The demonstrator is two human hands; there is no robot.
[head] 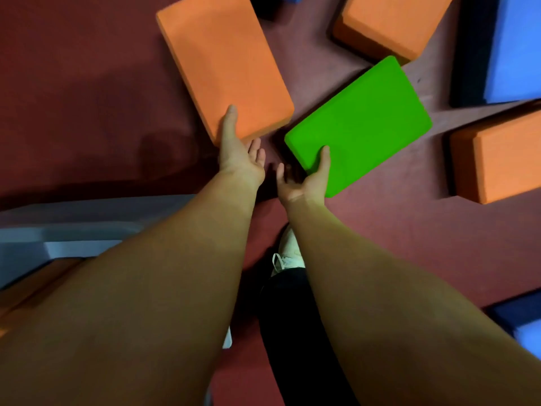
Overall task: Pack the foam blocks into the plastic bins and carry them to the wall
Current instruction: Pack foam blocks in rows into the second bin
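Note:
My left hand (238, 150) grips the near corner of a large orange foam block (222, 65), thumb on its top face and fingers under the edge. My right hand (307, 178) holds the near corner of a green foam block (360, 124) the same way. Both blocks are above the dark red floor, tilted away from me. A grey plastic bin (73, 221) stands at the lower left, under my left forearm, with an orange block (35, 285) inside it.
More foam blocks lie on the floor: an orange one (389, 24) at the top, another orange one (497, 159) at the right, a blue one (515, 48) top right, a blue one (524, 326) lower right. My shoe (288, 250) stands between my arms.

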